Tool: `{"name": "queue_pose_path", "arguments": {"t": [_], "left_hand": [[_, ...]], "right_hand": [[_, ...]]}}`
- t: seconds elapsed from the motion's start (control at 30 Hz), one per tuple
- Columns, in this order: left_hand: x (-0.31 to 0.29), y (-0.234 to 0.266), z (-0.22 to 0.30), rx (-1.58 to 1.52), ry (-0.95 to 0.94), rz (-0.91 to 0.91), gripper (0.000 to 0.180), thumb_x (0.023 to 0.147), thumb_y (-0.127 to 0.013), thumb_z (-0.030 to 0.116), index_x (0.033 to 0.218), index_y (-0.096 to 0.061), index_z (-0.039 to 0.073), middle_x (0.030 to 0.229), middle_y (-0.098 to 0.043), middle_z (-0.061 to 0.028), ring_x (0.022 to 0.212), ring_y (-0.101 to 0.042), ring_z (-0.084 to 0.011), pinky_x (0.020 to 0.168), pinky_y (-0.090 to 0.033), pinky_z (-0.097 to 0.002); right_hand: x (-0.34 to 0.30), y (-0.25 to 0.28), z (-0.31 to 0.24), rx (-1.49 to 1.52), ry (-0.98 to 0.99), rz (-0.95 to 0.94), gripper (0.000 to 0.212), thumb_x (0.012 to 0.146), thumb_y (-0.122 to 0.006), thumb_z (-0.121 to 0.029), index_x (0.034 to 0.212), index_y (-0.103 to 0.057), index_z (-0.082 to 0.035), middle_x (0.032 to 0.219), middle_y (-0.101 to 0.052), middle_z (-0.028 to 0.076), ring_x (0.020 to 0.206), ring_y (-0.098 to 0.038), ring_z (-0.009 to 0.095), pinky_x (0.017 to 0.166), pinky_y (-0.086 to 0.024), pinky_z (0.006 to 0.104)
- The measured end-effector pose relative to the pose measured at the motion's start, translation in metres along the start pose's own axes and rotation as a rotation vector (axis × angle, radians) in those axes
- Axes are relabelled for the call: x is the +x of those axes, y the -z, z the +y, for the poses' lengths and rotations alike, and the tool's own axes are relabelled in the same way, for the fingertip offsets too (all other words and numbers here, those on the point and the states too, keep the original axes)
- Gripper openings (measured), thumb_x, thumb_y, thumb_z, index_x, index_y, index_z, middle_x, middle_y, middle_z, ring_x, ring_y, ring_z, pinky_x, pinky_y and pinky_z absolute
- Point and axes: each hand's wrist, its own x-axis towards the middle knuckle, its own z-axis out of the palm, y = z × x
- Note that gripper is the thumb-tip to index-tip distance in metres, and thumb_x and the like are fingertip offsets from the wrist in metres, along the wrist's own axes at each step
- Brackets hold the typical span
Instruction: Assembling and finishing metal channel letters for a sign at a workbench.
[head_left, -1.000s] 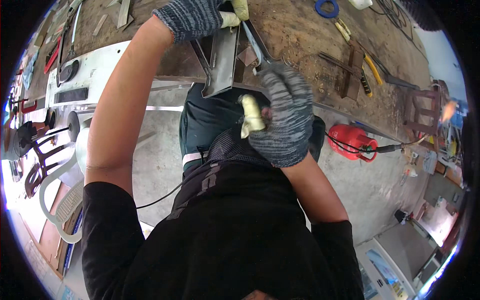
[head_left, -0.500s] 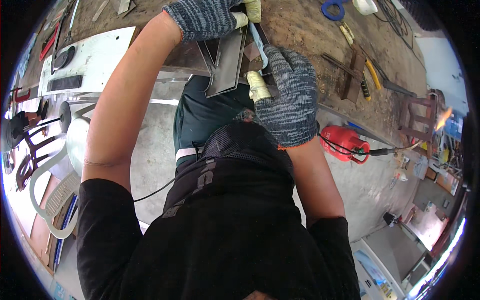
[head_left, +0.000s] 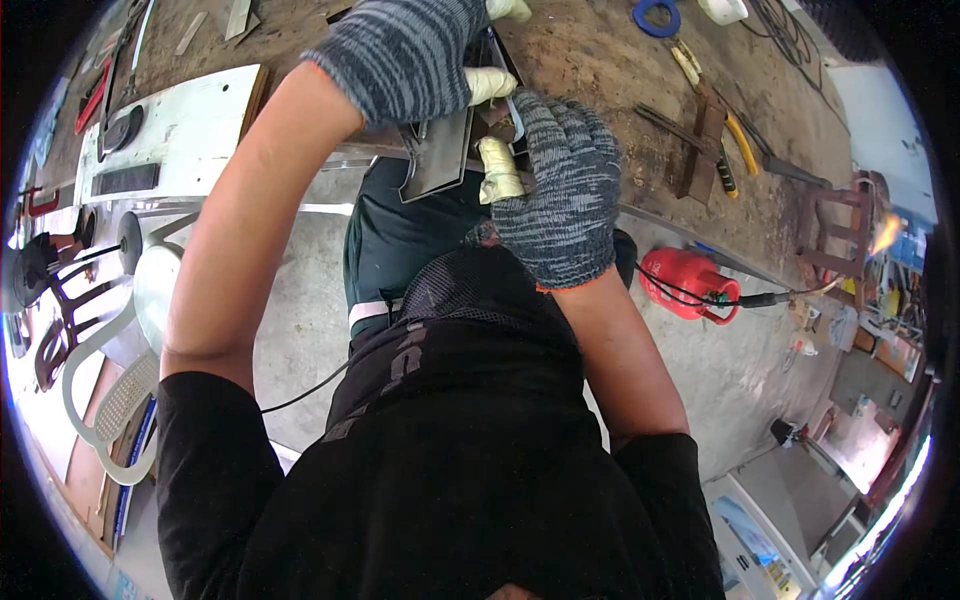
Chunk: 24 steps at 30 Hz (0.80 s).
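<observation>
A bent grey sheet-metal piece [head_left: 437, 160] juts over the near edge of the workbench. My left hand [head_left: 405, 60], in a grey knit glove with taped fingertips, curls over its far part, thumb and forefinger on either side of dark metal. Close on the right, my right hand [head_left: 568, 190], gloved alike, is closed round a thin pale-blue strip [head_left: 517, 122]; only a short length shows between its thumb and fingers. The strip's upper end lies by my left thumb. What the strip is made of, I cannot tell.
Pliers with yellow handles [head_left: 742, 145], a rusty angle piece [head_left: 703, 150] and a blue tape roll [head_left: 655, 17] lie on the bench [head_left: 590, 50] to the right. A white board [head_left: 195, 130] is at left. A red gas cylinder [head_left: 685, 280] stands below, near a burning torch flame [head_left: 885, 233].
My left hand has come nearer, its thumb and forefinger farther apart. My right hand has shifted slightly left, and less of the pale-blue strip shows. The metal piece has moved slightly.
</observation>
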Motion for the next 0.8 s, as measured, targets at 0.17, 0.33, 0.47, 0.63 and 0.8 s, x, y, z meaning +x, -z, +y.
{"name": "queue_pose_path", "arguments": {"t": [0.17, 0.33, 0.47, 0.63, 0.8], "left_hand": [[-0.01, -0.009, 0.018, 0.013, 0.171, -0.053, 0.04, 0.087, -0.073, 0.02, 0.123, -0.067, 0.004, 0.103, -0.069, -0.0215, 0.1, -0.066, -0.0372, 0.093, -0.053, -0.0439], [-0.015, -0.028, 0.016, -0.194, 0.166, 0.092, 0.046, 0.086, -0.072, 0.011, 0.132, -0.064, 0.014, 0.083, -0.066, -0.0144, 0.082, -0.066, -0.0321, 0.082, -0.054, -0.0416], [-0.012, -0.028, 0.017, -0.235, 0.227, 0.056, 0.043, 0.086, -0.069, 0.007, 0.129, -0.066, 0.013, 0.077, -0.066, -0.0124, 0.077, -0.066, -0.0302, 0.079, -0.055, -0.0423], [-0.017, -0.029, 0.024, -0.311, 0.418, 0.003, 0.039, 0.086, -0.066, 0.003, 0.124, -0.068, 0.011, 0.084, -0.069, -0.0152, 0.084, -0.07, -0.028, 0.082, -0.055, -0.0416], [-0.02, -0.036, 0.01, -0.165, 0.036, 0.275, 0.039, 0.088, -0.064, 0.002, 0.126, -0.069, 0.011, 0.101, -0.071, -0.0185, 0.098, -0.072, -0.0304, 0.09, -0.056, -0.0399]], "right_hand": [[-0.002, -0.002, 0.002, 0.005, -0.023, -0.006, 0.051, 0.08, -0.083, -0.021, 0.124, -0.067, -0.001, 0.109, -0.069, 0.017, 0.102, -0.064, 0.038, 0.095, -0.046, 0.0507], [-0.005, -0.004, 0.002, -0.028, -0.03, 0.009, 0.064, 0.072, -0.087, -0.028, 0.126, -0.067, -0.003, 0.114, -0.068, 0.018, 0.109, -0.062, 0.039, 0.1, -0.044, 0.0521], [-0.007, -0.003, 0.002, -0.018, -0.057, -0.018, 0.067, 0.071, -0.087, -0.031, 0.128, -0.066, -0.004, 0.116, -0.068, 0.018, 0.112, -0.061, 0.04, 0.102, -0.043, 0.0529], [-0.007, -0.004, 0.0, -0.005, -0.087, 0.006, 0.067, 0.07, -0.089, -0.032, 0.127, -0.067, -0.005, 0.116, -0.068, 0.018, 0.112, -0.062, 0.04, 0.102, -0.043, 0.0533], [-0.007, -0.006, 0.001, 0.036, -0.092, 0.021, 0.057, 0.075, -0.085, -0.029, 0.124, -0.069, -0.005, 0.113, -0.068, 0.018, 0.111, -0.061, 0.04, 0.1, -0.043, 0.0539]]}}
